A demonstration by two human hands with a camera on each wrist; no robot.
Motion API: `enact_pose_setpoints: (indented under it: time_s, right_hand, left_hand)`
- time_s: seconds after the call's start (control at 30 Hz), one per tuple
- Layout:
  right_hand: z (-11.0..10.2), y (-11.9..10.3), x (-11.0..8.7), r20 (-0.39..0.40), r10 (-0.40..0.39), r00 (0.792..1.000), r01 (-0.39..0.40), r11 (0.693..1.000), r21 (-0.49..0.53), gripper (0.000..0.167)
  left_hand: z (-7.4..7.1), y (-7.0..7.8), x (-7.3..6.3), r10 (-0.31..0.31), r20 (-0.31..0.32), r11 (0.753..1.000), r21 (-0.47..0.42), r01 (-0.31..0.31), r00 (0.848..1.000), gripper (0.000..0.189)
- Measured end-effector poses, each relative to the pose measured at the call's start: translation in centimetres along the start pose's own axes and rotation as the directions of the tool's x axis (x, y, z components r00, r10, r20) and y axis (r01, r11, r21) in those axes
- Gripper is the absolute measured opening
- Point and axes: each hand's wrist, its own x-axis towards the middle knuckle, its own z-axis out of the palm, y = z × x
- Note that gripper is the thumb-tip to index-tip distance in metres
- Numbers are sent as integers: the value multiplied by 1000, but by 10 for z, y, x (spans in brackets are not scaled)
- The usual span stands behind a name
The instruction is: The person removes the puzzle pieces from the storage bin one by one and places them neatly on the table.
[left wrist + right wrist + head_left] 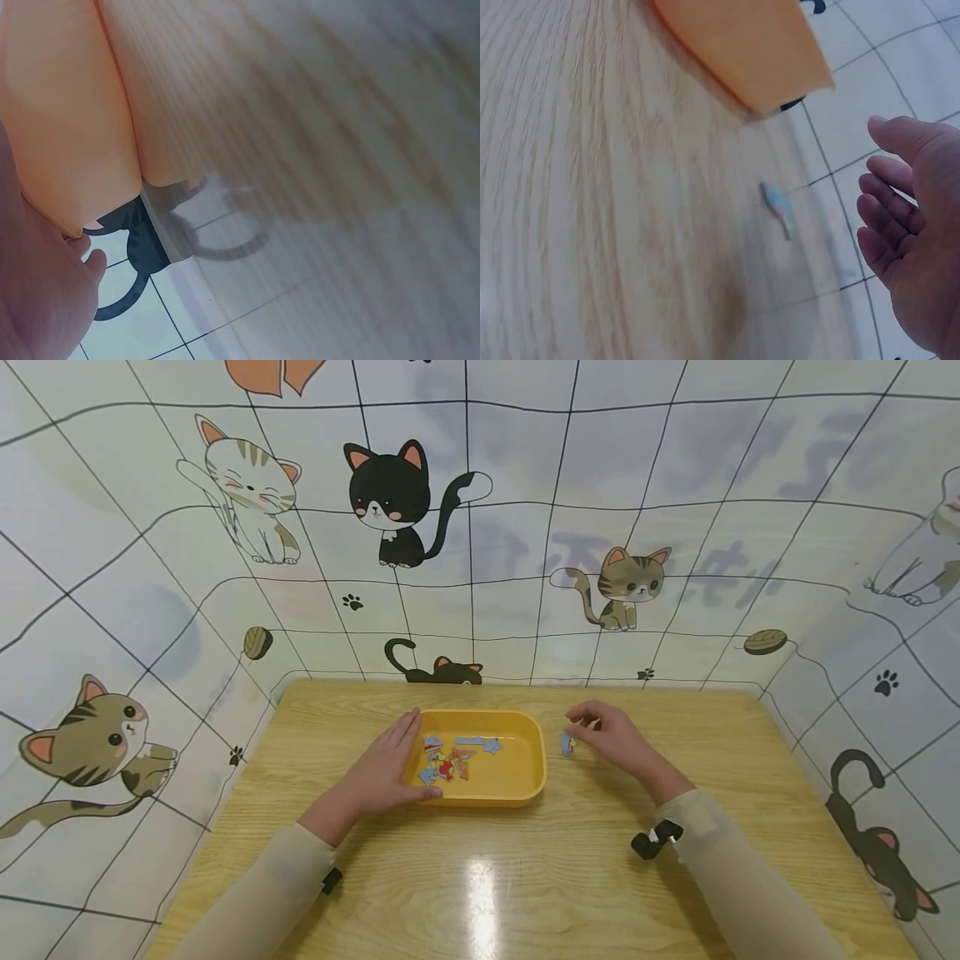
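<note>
A shallow yellow tray sits on the table. My left hand holds its left end, with the thumb over the near rim and the fingers along the left side toward the far corner. In the left wrist view that hand lies against the tray's outer wall. Several small flat printed pieces, blue, red and orange, lie inside. One small blue piece rests on the table right of the tray. Just above it, my right hand hovers with loosely bent fingers, apart from the piece and holding nothing.
The wooden table carries a bright light reflection near its front. Behind it and at both sides stands a pale wall sheet with cat drawings and grid lines. A black strap device is on the right wrist.
</note>
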Motion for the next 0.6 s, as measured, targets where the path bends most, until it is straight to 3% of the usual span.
enact_pose_setpoints:
  time_s: [0.23, 0.6]
  right_hand:
    - [7, -33, 0, -37, -89, 995, 89, 996, 24, 21]
    - [27, -71, 9, 62, -167, 984, 167, 986, 11, 25]
  left_hand:
    - [0, 1, 0, 5, -5, 1000, 7, -5, 1000, 133]
    - [-1, 1, 0, 10, -4, 1000, 16, -10, 1000, 134]
